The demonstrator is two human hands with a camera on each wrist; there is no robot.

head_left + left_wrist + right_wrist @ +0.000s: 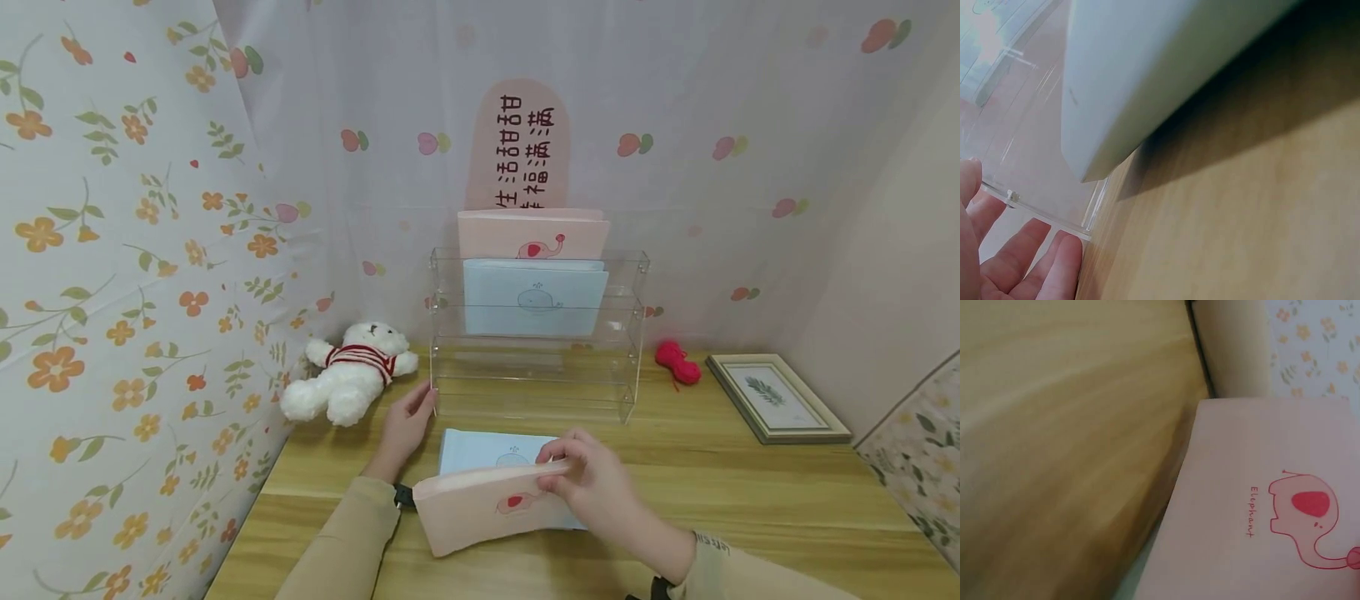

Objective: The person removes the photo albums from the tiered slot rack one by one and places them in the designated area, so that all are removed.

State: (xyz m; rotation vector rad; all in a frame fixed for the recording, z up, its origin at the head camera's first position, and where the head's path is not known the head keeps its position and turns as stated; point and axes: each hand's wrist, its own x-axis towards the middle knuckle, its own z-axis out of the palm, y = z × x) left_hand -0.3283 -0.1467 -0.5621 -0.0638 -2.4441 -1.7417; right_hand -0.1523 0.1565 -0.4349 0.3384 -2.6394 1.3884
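Note:
My right hand (596,479) pinches a pink notebook (480,508) by its right end, thumb in front. Its cover, with a red elephant and the word "Elephant", fills much of the right wrist view. The notebook is tilted above a pale blue whale notebook (472,450) on the table, partly covering it. My left hand (407,425) holds the lower left side of a clear acrylic rack (536,400); in the left wrist view its fingers (1063,265) are at the panel's edge. A pink elephant notebook (487,233) and a blue whale notebook (487,300) stand in the rack's upper tiers.
A white teddy bear (352,375) in a striped top lies left of the rack. Right of it are a red bundle of yarn (677,362) and a framed leaf picture (776,396). Patterned curtains (150,250) hang around the wooden table (750,500).

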